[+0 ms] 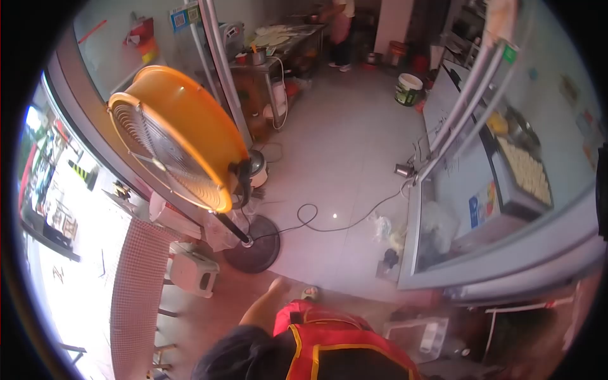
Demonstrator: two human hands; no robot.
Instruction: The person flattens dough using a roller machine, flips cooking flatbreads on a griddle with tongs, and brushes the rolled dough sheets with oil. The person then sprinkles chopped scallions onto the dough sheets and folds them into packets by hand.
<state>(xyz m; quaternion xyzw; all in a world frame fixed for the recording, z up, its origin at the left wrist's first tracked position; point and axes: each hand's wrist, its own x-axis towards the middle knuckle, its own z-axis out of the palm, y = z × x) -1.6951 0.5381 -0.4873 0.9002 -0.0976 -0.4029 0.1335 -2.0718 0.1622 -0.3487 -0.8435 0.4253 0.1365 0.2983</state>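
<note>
At far left, a checked cloth [138, 285] covers a table, with a white stool [192, 272] beside it. The orange fan [193, 114] stands on the floor just right of these, its drum tilted and its stem rising from a round black base [253, 256]. The left hand [277, 285] reaches forward near the base, apart from it; it is small and blurred, so whether the fingers are closed or loose cannot be told. Behind, a person [342, 31] stands by a counter [297, 37]. A sandal [310, 293] shows ahead of the red apron [339, 335]. A dark cable [354, 227] loops across the floor toward a metal cup [403, 170]; a bucket [408, 90] stands farther back. At right, rows of pale pieces [525, 170] lie behind glass. The right hand is out of view, its fingers untellable.
</note>
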